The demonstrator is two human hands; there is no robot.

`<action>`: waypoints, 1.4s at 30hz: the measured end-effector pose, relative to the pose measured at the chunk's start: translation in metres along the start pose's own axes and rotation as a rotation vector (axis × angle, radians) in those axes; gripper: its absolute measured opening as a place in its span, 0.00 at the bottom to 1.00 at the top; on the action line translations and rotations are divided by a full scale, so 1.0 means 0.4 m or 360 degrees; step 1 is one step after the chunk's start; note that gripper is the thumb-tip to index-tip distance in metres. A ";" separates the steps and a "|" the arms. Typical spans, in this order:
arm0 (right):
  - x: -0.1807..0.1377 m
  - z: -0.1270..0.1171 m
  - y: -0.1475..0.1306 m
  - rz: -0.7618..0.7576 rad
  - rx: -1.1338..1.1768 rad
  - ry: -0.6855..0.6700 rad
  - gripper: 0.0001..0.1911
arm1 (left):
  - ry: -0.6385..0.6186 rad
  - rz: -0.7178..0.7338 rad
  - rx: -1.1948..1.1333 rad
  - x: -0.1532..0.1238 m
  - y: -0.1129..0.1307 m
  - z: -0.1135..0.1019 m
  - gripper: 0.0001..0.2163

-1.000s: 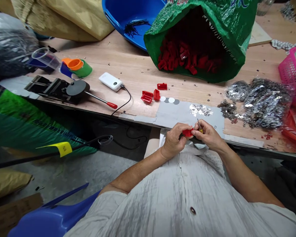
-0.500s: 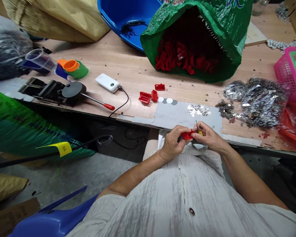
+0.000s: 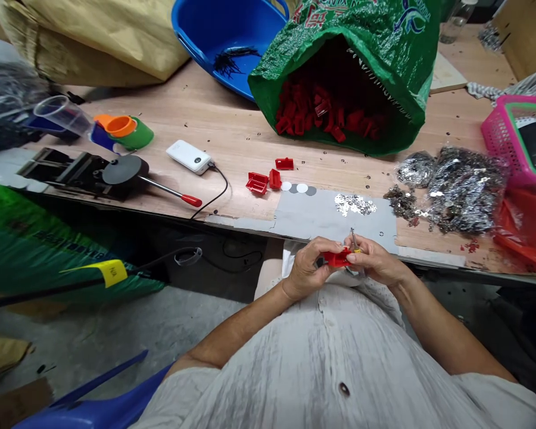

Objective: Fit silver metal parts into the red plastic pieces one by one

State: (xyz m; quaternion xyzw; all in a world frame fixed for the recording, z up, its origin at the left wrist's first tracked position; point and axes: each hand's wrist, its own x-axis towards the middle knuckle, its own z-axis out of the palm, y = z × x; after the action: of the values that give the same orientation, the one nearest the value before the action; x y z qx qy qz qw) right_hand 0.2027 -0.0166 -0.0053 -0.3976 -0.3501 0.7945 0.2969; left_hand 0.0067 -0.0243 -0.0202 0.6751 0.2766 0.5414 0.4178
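At the table's front edge, above my lap, my left hand (image 3: 310, 268) is closed around one end of a small red plastic case (image 3: 337, 258). My right hand (image 3: 377, 260) meets the other end, its thumb against the red plastic. Pinched in the right fingers is a small yellow-handled tool (image 3: 358, 251), its thin metal shaft pointing up and away from me; its exact kind is too small to make out. Just beyond, small shiny metal pieces (image 3: 355, 205) lie heaped on a grey sheet (image 3: 295, 214). Several more red plastic cases (image 3: 257, 183) rest on the table to the left.
A green sack (image 3: 384, 71) of red cases lies open at the back, beside a blue basin (image 3: 192, 36). To the right are bagged metal parts (image 3: 464, 190) and a pink basket (image 3: 495, 128). A lever press (image 3: 125, 171) and white power bank (image 3: 188, 157) stand left.
My view has shifted slightly. The red case has turned a little and shows more of itself between my hands. The tool's shaft now stands more upright, with less of its yellow handle showing.
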 end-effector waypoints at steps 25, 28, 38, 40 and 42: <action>0.110 -0.178 -0.099 -0.0595 -0.2123 0.1073 0.02 | 0.0362 -0.0968 -0.1011 0.029 -0.009 0.001 0.21; 0.095 -0.179 -0.101 -0.0567 -0.1921 0.1120 0.04 | 0.0412 -0.1069 -0.1120 0.042 0.000 0.000 0.21; 0.037 -0.093 -0.096 -0.0556 -0.1027 0.0620 0.15 | 0.0461 -0.0980 -0.0945 0.054 -0.008 0.021 0.21; 0.031 -0.060 -0.087 -0.0537 -0.0936 0.0589 0.14 | 0.0465 -0.0847 -0.0719 0.047 -0.014 0.028 0.19; 0.030 -0.032 -0.073 -0.0530 -0.0875 0.0566 0.14 | 0.0451 -0.0713 -0.0476 0.040 -0.018 0.034 0.17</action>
State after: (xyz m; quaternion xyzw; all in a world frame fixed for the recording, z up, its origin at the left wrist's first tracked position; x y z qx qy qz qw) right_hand 0.2132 0.0135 0.0073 -0.5319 -0.5534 0.5300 0.3604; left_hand 0.0244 -0.0112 -0.0193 0.4459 0.3914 0.5594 0.5788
